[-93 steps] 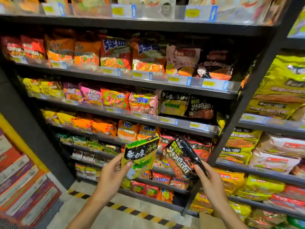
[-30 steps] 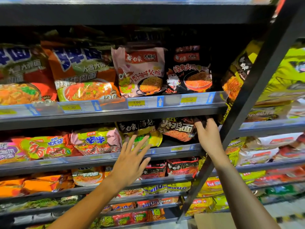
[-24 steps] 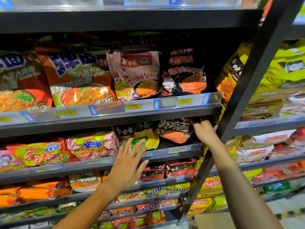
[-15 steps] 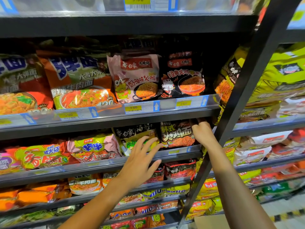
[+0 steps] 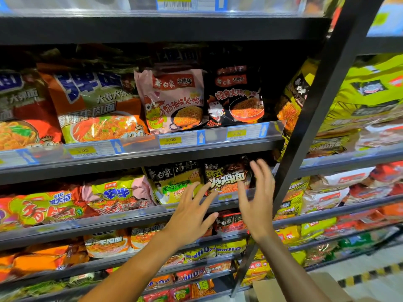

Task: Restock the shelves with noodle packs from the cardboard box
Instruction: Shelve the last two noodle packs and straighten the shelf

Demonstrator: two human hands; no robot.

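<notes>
Tipping forward is the danger: both packs stand on the shelf [image 5: 139,216] with only a low clear lip, and each grip is open and empty. The black pack [image 5: 226,176] is just past the right hand [image 5: 257,197], the green and yellow pack [image 5: 174,184] just past the left hand [image 5: 192,211]. Both are shiny, crinkly, puffy bags, so a bump slides them off. A corner of the cardboard box [image 5: 281,286] shows below the right arm

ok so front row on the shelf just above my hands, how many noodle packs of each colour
orange-red plastic noodle packs with blue lettering: 2
pink plastic noodle pack: 1
black plastic noodle pack with a red bowl picture: 1
total: 4
Front row only; anything behind is too dark to count.
</notes>
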